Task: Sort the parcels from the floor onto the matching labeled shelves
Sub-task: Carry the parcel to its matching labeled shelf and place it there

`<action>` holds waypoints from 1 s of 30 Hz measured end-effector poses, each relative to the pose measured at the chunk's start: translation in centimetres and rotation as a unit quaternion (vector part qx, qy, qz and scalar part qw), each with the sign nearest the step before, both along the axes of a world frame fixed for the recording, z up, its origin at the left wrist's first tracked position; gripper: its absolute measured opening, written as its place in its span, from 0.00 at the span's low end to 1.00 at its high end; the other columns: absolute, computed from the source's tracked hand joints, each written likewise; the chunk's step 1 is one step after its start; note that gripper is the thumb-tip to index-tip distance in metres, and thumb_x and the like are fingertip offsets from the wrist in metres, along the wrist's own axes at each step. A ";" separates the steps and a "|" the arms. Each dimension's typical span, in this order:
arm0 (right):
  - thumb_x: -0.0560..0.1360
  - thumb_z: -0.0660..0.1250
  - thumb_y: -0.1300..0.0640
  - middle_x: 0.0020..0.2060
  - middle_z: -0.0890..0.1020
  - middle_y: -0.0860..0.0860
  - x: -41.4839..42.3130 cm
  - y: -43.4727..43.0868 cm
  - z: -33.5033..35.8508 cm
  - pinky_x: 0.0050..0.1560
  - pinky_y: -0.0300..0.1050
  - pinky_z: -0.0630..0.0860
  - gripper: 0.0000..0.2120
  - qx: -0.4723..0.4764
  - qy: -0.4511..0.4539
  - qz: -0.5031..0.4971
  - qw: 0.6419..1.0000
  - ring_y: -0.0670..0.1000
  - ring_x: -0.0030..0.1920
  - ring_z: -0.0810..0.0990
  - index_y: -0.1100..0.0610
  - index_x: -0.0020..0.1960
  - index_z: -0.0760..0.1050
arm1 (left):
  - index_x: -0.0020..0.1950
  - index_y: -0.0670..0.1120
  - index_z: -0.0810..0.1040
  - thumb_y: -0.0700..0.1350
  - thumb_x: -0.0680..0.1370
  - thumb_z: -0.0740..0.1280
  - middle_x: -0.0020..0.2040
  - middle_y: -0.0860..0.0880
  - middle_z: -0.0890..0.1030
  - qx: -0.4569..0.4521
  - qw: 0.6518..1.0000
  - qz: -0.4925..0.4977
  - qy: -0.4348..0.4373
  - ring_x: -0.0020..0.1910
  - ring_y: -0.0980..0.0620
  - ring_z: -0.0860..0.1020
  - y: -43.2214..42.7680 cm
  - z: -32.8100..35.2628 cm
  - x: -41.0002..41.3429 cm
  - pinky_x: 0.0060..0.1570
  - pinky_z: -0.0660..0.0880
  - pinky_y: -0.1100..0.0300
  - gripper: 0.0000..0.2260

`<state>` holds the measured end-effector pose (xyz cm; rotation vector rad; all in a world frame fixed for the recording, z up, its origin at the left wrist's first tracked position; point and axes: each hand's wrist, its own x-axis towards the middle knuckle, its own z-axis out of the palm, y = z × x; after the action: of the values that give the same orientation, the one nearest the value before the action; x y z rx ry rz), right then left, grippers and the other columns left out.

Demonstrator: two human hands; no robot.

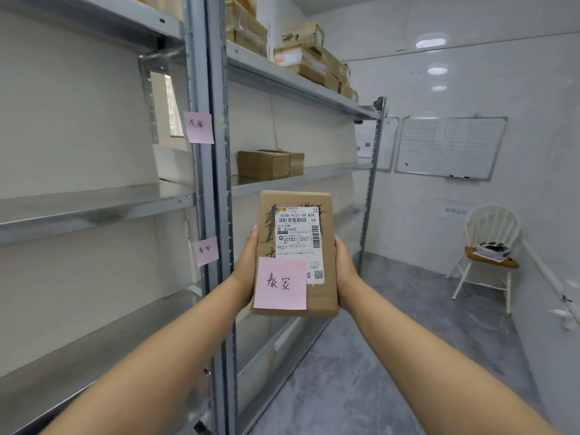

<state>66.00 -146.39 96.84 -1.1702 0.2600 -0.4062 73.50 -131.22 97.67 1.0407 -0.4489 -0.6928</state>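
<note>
White storeroom, metal shelving [216,171]. Parcel [298,255] clamped between left hand [248,262] and right hand [343,265], matching pink note [280,283] against shelf labels [207,251]; placement pending.

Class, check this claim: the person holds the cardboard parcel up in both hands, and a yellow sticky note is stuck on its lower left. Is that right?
Not quite. The head view shows the sticky note on the parcel is pink, not yellow. The rest stands: the left hand and right hand grip its two sides, and the note sits at its lower left.
</note>
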 end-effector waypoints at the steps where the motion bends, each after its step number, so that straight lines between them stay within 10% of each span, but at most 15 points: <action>1: 0.80 0.49 0.45 0.29 0.83 0.49 1.2 0.3 -0.2 0.31 0.41 0.74 0.29 -0.002 0.003 0.015 1.000 0.48 0.29 0.82 0.51 0.30 0.81 | 0.49 0.48 0.80 0.63 0.79 0.49 0.39 0.46 0.86 0.004 1.000 0.012 0.004 0.35 0.48 0.85 0.4 -0.1 0.9 0.43 0.75 0.54 0.25; 7: 0.76 0.53 0.42 0.42 0.84 0.55 8.3 2.3 -0.9 0.43 0.47 0.75 0.22 -0.012 0.018 0.056 0.998 0.55 0.42 0.82 0.53 0.41 0.81 | 0.52 0.47 0.80 0.64 0.78 0.49 0.47 0.44 0.86 0.006 0.997 0.081 0.015 0.40 0.46 0.85 2.5 -0.8 6.5 0.48 0.76 0.53 0.27; 13: 0.79 0.51 0.44 0.31 0.83 0.50 14.5 3.9 -0.4 0.33 0.42 0.75 0.23 -0.026 0.018 0.135 0.990 0.50 0.32 0.81 0.52 0.35 0.77 | 0.59 0.45 0.77 0.64 0.78 0.48 0.47 0.44 0.85 -0.023 0.991 0.126 0.031 0.52 0.42 0.79 4.8 -0.6 11.0 0.52 0.74 0.52 0.29; 30: 0.77 0.54 0.43 0.35 0.84 0.52 24.3 9.4 -4.4 0.36 0.42 0.75 0.20 -0.007 0.056 0.307 0.950 0.52 0.34 0.82 0.53 0.40 0.78 | 0.50 0.45 0.78 0.62 0.80 0.45 0.40 0.45 0.86 -0.012 0.957 0.282 0.067 0.35 0.48 0.85 10.7 -4.4 15.6 0.44 0.75 0.56 0.28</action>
<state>90.33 -136.99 92.43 -1.2241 -0.0179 0.2064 89.11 -120.53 93.29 1.0269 -0.0297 -0.2434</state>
